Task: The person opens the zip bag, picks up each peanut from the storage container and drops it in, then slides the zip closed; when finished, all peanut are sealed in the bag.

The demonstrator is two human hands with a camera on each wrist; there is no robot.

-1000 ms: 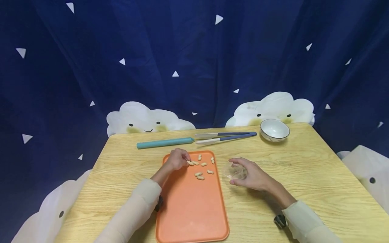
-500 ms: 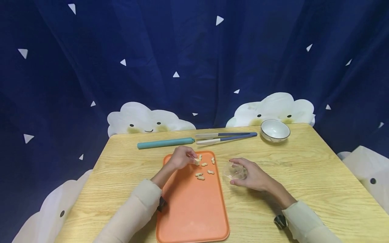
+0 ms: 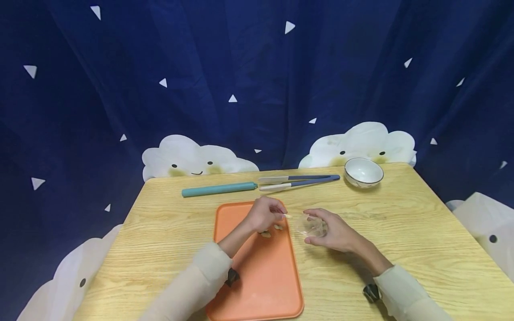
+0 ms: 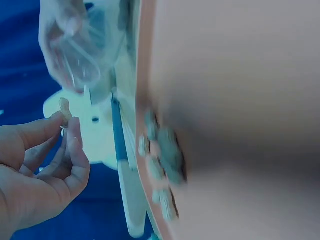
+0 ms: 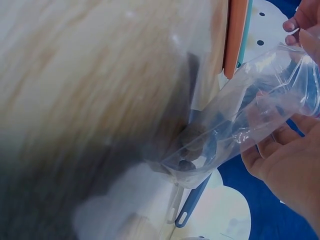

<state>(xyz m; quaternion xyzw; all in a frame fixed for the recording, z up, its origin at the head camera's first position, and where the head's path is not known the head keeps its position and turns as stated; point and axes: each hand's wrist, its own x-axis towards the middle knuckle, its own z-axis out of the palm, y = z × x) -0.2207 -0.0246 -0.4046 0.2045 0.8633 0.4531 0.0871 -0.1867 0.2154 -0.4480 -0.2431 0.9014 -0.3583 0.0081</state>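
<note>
Between thumb and fingertips, my left hand (image 3: 265, 216) pinches a peanut (image 4: 65, 111) in its shell, above the right rim of the orange tray (image 3: 259, 285). To the right, my right hand (image 3: 333, 231) holds a clear plastic bag (image 5: 240, 120), its fingers and thumb curved round the mouth. The bag hangs above the table, and roundish shapes show blurred at its bottom in the right wrist view. Several more peanuts (image 4: 170, 155) lie at the tray's far end; in the head view my left hand covers most of them.
Behind the tray lie a long teal stick (image 3: 218, 189) and blue-and-white tongs (image 3: 299, 183). A white bowl (image 3: 363, 173) stands at the back right of the wooden table (image 3: 405, 240). A dark blue curtain (image 3: 257, 80) hangs behind.
My left hand has picked up a peanut from the tray's far end and moved right with it, towards the bag. The right hand and bag have stayed in place.
</note>
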